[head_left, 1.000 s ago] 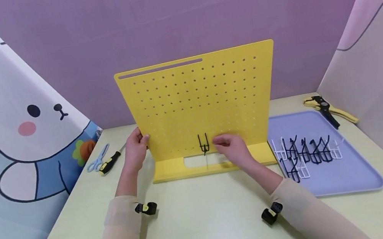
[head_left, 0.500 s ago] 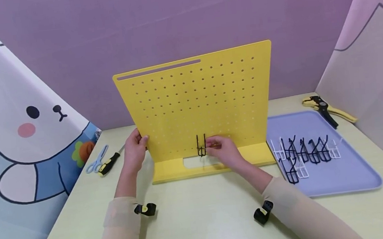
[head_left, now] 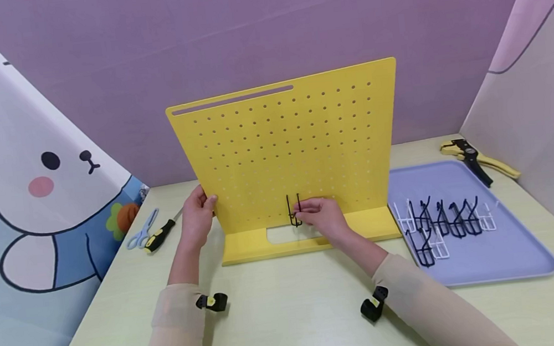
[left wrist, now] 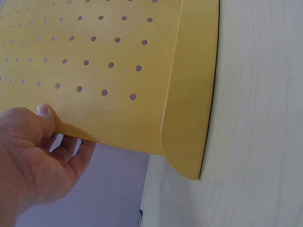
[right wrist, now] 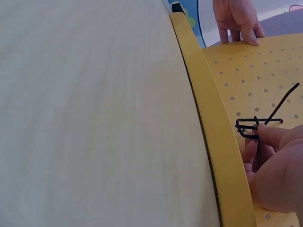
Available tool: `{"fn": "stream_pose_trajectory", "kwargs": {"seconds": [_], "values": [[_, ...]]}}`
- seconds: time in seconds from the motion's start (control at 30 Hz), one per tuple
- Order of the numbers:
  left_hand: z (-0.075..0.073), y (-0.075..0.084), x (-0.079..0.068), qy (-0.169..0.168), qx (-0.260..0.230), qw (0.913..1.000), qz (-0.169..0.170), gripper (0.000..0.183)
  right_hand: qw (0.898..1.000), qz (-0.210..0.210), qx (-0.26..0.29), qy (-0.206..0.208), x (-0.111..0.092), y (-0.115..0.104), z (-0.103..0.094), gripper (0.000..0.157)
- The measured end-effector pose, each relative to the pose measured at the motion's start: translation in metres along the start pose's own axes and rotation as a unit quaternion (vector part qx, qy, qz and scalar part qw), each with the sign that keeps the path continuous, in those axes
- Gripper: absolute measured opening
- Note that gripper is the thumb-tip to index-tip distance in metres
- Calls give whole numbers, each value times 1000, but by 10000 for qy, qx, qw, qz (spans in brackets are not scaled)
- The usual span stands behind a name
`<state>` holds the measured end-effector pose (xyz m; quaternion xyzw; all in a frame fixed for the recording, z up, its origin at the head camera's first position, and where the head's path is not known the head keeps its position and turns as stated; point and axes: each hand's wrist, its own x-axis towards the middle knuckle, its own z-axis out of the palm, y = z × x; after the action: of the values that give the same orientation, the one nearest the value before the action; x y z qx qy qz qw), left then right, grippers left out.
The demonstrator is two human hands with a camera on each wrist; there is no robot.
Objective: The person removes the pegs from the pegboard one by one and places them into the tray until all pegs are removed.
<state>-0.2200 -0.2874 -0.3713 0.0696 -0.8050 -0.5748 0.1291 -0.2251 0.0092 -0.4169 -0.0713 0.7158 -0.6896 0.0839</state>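
A yellow pegboard (head_left: 258, 181) stands upright on its base. My left hand (head_left: 195, 219) grips its left edge, with the thumb on the front face and the fingers behind, as the left wrist view also shows. Low on the middle of the board is a black wire hook (right wrist: 259, 120) with two prongs. My right hand (head_left: 329, 219) pinches its lower part between thumb and fingers. In the right wrist view the hook lies against the holes; whether its ends sit inside them is hidden.
Right of the board, a lavender tray (head_left: 496, 260) carries several black and white wire hooks (head_left: 424, 248). Yellow-and-black wire strippers (head_left: 473, 157) lie behind it. A screwdriver (head_left: 160, 235) and blue scissors (head_left: 143, 230) lie at the left. A purple backdrop rises behind.
My right hand has moved left, from just beside the black hook onto it, and now pinches it. The hook's lower part has tilted slightly. My left hand keeps its hold on the pegboard.
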Motion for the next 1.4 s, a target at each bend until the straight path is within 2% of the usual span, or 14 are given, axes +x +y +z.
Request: {"fn": "stream_pose_trajectory", "kwargs": {"seconds": [0.13, 0.4, 0.7, 0.87, 1.03, 1.4], "values": [[0, 0, -1, 9, -41, 10000, 87, 33, 9999, -112, 29, -32, -1, -1, -1, 21], [0, -1, 0, 19, -11, 10000, 16, 34, 9992, -327, -176, -156, -8, -8, 0, 24], [0, 3, 0, -33, -65, 10000, 1, 34, 9977, -516, -6, -443, -33, -31, -13, 29], [-1, 2, -1, -54, -81, 10000, 14, 34, 9973, -537, 144, -482, -49, -46, -29, 29], [-1, 2, -2, -69, -54, 10000, 41, 36, 9974, -572, -7, -431, -65, -59, -51, 31], [-2, 1, -1, -73, 34, 10000, 20, 36, 9965, -586, -588, -88, -98, -78, -115, 37]]}}
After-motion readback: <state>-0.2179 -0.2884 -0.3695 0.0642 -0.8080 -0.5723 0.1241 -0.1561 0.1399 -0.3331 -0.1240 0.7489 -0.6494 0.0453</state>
